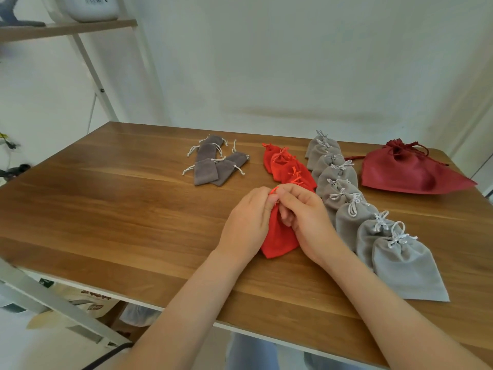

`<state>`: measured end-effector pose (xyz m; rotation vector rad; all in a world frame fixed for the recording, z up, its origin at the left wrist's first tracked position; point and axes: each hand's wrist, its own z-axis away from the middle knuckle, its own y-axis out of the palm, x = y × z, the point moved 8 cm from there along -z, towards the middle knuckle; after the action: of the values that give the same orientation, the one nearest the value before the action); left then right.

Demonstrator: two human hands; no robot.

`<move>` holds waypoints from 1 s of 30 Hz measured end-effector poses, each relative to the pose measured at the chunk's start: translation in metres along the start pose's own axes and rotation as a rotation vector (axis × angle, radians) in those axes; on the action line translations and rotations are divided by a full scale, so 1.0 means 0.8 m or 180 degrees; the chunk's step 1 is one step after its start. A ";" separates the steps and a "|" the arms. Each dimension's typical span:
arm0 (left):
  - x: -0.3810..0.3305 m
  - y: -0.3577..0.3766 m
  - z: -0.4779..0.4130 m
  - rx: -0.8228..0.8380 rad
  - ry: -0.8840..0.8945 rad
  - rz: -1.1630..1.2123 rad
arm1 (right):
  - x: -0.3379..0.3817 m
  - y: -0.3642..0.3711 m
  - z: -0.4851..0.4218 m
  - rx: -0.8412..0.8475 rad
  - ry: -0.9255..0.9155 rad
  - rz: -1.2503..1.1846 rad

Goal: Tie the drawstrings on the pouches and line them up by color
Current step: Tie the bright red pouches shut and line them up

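Two hands meet mid-table (106, 204): your left hand (246, 222) and right hand (306, 218) both pinch the orange drawstring (272, 190) of a red pouch (280, 240). Tied red pouches (290, 169) sit at twelve o'clock, and the grey pouch row (344, 188) at two.

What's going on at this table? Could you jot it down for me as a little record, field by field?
In hand: red pouch, neck held by left hand and right hand; its red drawstring pokes out at the fingertips
Red row: tied red pouches, overlapping, beyond the hands
Grey row: tied light grey pouches, right of the red ones
Pile: dark grey pouches, cords loose, to the left
Apart: large dark red pouch, far right
Surface: wooden table
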<state>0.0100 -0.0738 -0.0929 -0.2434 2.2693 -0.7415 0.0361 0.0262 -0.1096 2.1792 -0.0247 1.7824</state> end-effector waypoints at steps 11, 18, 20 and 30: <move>0.004 0.013 0.002 0.0434 0.0073 -0.0056 | 0.016 -0.002 0.003 0.0012 -0.0295 0.0375; 0.001 0.018 0.001 0.0431 0.0222 -0.0253 | 0.021 -0.007 0.001 -0.0208 -0.0487 0.1102; 0.000 0.016 0.001 0.0339 0.0248 -0.0426 | 0.024 -0.010 -0.001 -0.0307 -0.0590 0.1279; 0.004 0.024 0.001 0.0710 0.0183 -0.0584 | 0.026 -0.005 0.001 -0.0060 -0.0826 0.1897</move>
<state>0.0091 -0.0598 -0.1065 -0.3303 2.2146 -1.1018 0.0422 0.0342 -0.0905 2.5487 -0.8237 1.7283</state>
